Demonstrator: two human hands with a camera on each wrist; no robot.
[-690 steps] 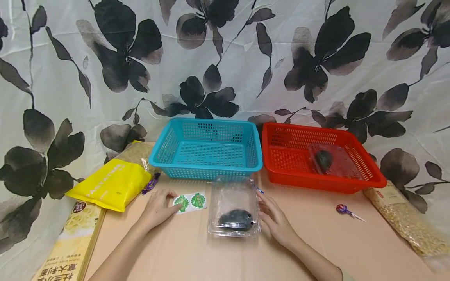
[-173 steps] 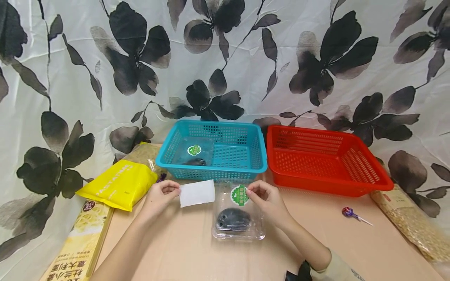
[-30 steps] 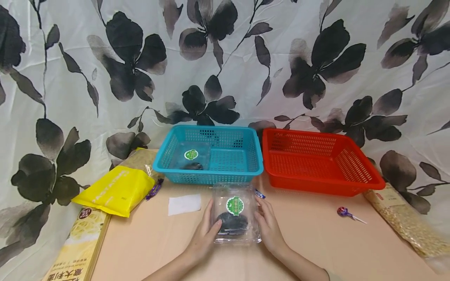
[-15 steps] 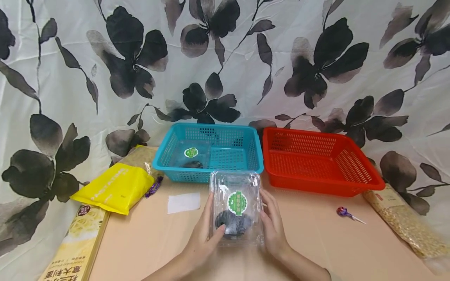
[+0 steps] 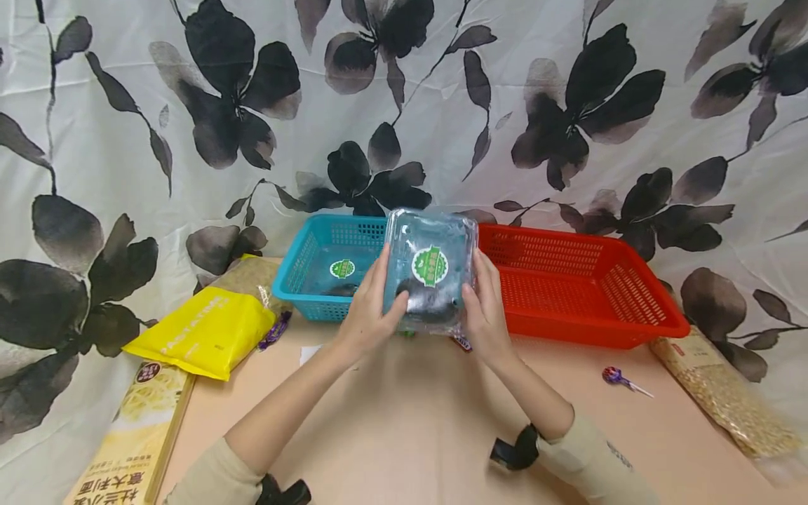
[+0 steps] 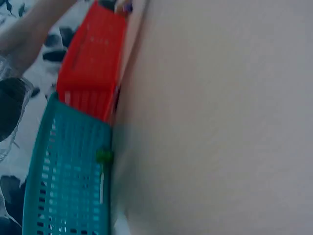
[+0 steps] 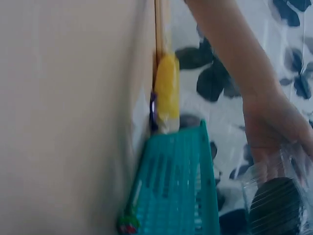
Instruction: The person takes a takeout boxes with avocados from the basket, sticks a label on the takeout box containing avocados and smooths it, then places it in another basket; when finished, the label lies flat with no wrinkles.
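A clear plastic clamshell box point(image 5: 404, 228) is raised off the table, with a dark rounded item point(image 5: 432, 301) inside and a round green-and-white sticker point(image 5: 430, 266) on its lid. My left hand point(image 5: 365, 319) grips its left side, thumb over the front. On the opposite side my right hand point(image 5: 489, 312) holds the edge. The box partly hides the blue basket point(image 5: 287, 284) behind it. In that basket lies another clear box bearing a similar green sticker point(image 5: 342, 268). The right wrist view shows my left hand point(image 7: 274, 122) at the lifted box point(image 7: 249, 186).
A red basket point(image 5: 587, 326) stands beside the blue one. A yellow pasta bag point(image 5: 208, 326), a purple-wrapped candy point(image 5: 274, 331) and a noodle pack point(image 5: 132, 435) lie left. White paper point(image 5: 308, 353) is mostly hidden. A lollipop point(image 5: 621, 379) and a bag of grains point(image 5: 726, 393) lie right.
Both hands have lifted the box from the table and moved it forward to the baskets. Earlier, a sticker went onto its lid, and the other box passed from the red basket to the blue.
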